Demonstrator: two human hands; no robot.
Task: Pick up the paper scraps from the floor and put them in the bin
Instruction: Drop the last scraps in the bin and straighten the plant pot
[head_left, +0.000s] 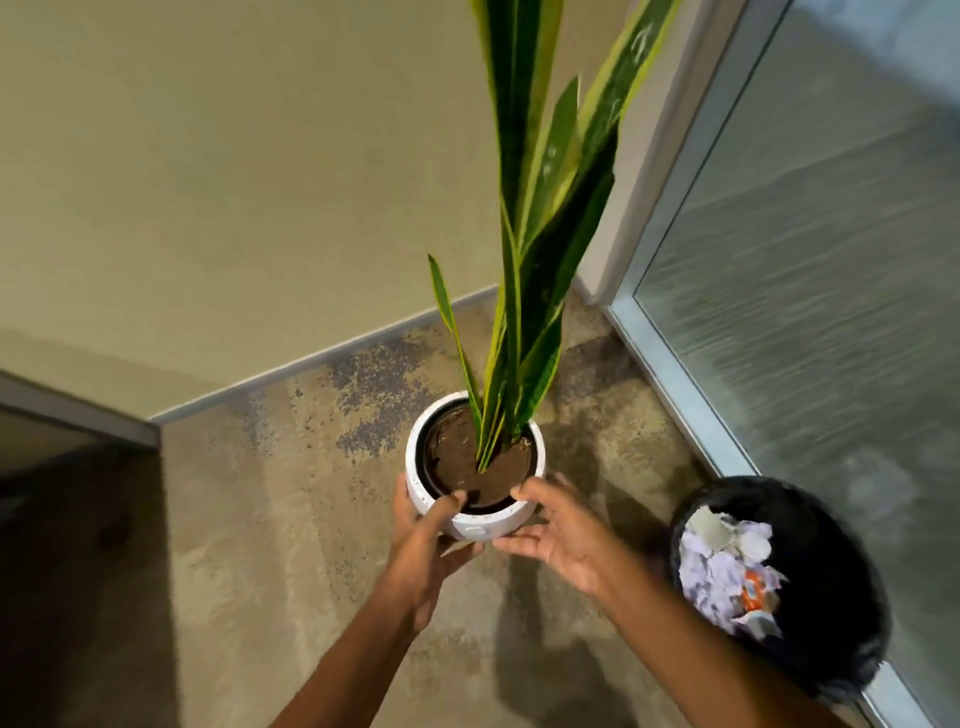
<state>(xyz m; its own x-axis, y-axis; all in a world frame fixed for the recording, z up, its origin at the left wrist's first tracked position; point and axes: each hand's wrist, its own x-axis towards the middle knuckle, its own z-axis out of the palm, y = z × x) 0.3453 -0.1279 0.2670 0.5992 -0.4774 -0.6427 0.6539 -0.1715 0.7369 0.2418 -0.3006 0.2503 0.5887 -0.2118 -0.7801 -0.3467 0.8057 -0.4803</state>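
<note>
A black round bin (831, 613) stands at the lower right, with white and pale paper scraps (727, 561) inside, one with an orange print. No loose scraps show on the floor. A white plant pot (483, 525) with brown soil and tall green leaves sits on the floor in the middle. My left hand (426, 535) grips the pot's near left rim, thumb over the edge. My right hand (556, 525) cups the pot's near right side, fingers spread and touching it.
A beige wall with a grey skirting board (311, 358) runs behind the pot. A frosted glass panel in a metal frame (675, 374) closes off the right side. The speckled concrete floor (260, 519) stretches to the left, where a dark shadow lies.
</note>
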